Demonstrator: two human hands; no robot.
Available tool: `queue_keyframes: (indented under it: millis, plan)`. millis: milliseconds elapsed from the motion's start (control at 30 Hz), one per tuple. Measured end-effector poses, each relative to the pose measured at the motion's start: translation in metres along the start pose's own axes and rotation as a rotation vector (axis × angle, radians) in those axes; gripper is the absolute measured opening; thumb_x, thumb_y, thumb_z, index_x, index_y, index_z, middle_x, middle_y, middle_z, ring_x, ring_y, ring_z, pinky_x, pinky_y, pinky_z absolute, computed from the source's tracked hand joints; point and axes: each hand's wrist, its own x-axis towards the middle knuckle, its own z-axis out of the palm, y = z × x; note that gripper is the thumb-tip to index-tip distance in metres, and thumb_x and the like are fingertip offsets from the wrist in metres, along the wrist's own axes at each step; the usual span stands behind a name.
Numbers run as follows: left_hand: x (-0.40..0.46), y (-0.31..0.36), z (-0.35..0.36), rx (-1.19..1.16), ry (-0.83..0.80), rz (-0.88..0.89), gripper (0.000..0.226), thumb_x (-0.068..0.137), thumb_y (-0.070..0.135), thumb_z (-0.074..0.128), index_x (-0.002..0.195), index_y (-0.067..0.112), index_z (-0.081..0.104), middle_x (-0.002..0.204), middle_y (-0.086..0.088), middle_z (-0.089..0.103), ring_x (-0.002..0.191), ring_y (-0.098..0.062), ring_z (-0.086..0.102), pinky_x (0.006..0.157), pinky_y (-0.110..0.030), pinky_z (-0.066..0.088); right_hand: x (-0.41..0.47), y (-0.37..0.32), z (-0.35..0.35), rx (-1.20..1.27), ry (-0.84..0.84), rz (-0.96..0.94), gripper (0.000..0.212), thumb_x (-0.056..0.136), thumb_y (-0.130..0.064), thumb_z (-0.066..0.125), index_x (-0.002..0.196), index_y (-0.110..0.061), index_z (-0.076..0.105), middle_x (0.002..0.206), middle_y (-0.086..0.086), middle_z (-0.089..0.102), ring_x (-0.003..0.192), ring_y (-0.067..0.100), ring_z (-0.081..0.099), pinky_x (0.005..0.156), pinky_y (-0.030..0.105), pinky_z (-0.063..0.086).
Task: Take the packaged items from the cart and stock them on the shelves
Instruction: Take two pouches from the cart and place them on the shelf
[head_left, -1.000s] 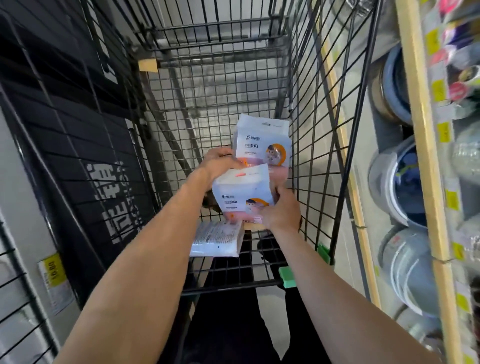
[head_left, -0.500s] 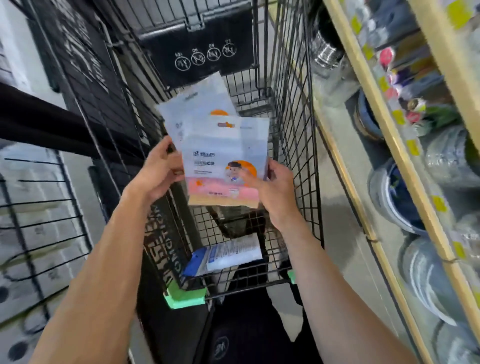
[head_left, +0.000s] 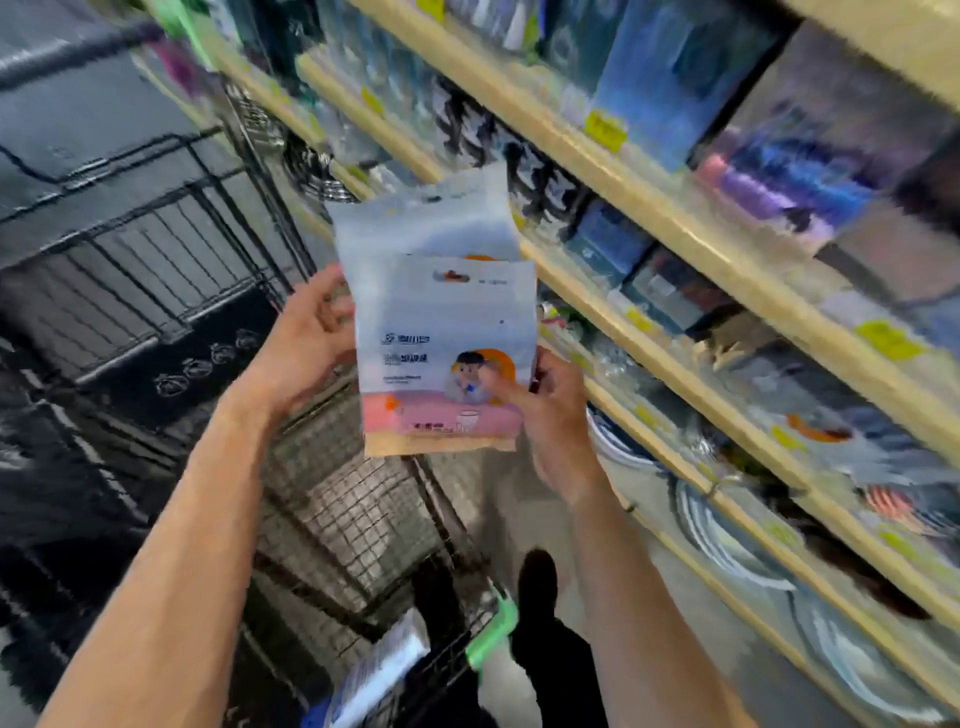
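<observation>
I hold two flat white packages with a cartoon child and a pink band, one behind the other. The front package is pinched at its lower right by my right hand. Behind it the rear package sticks up higher, and my left hand grips the pair's left edge. Both packages are raised above the black wire cart, in front of the wooden shelves on the right. One more white and blue package lies in the cart's near end.
The shelves on the right hold blurred boxes, bottles and stacked plates behind yellow price tags. The cart has a green corner bumper. Dark wire racks stand on the left. My dark shoe is on the grey floor between cart and shelves.
Both hands have lifted the two packages up out of the cart and to the right, toward the shelves. My view has swung up and right; the shelves fill more of the frame.
</observation>
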Motion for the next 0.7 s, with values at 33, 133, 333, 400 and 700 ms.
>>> queue_keyframes:
  millis: [33,133,333,400,700]
  plan:
    - [0.012,0.008,0.019,0.020,-0.027,0.004,0.053,0.088,-0.019,0.056,0.136,-0.001,0.044,0.087,0.003,0.078,0.077,-0.008,0.074,0.066,-0.028,0.062,0.001,-0.008,-0.015,0.007,0.044,-0.019,0.027,0.080,0.005,0.075,0.101,-0.012,0.075,0.103,0.012,0.077,0.098,0.027,0.073,0.089,0.046,0.059]
    - [0.053,0.032,0.078,0.071,-0.132,0.043,0.049,0.087,-0.021,0.056,0.129,0.001,0.048,0.074,0.011,0.074,0.065,0.000,0.069,0.052,-0.019,0.056,0.001,-0.031,-0.062,0.066,0.145,-0.066,0.029,0.081,0.003,0.075,0.090,-0.025,0.077,0.093,-0.002,0.079,0.087,0.015,0.074,0.079,0.036,0.059]
    - [0.117,0.071,0.200,0.192,-0.376,0.112,0.043,0.086,-0.022,0.056,0.121,0.002,0.047,0.067,0.010,0.069,0.057,-0.001,0.063,0.052,-0.022,0.050,-0.009,-0.065,-0.153,0.181,0.356,-0.202,0.047,0.059,-0.032,0.086,0.103,-0.018,0.075,0.102,0.008,0.077,0.093,0.027,0.074,0.077,0.040,0.059]
    - [0.129,0.077,0.237,0.212,-0.444,0.121,0.041,0.086,-0.021,0.057,0.120,0.000,0.049,0.075,0.004,0.070,0.065,-0.008,0.065,0.058,-0.027,0.051,-0.014,-0.072,-0.177,0.197,0.419,-0.227,0.056,0.059,-0.034,0.087,0.108,-0.010,0.072,0.103,0.010,0.076,0.092,0.027,0.073,0.078,0.040,0.059]
    - [0.129,0.076,0.376,0.208,-0.582,0.157,0.029,0.084,-0.016,0.051,0.098,0.010,0.051,0.090,-0.013,0.066,0.075,-0.015,0.062,0.055,-0.025,0.044,-0.036,-0.093,-0.278,0.281,0.649,-0.302,0.045,0.057,-0.029,0.086,0.098,-0.013,0.074,0.090,0.005,0.076,0.083,0.022,0.071,0.071,0.038,0.059]
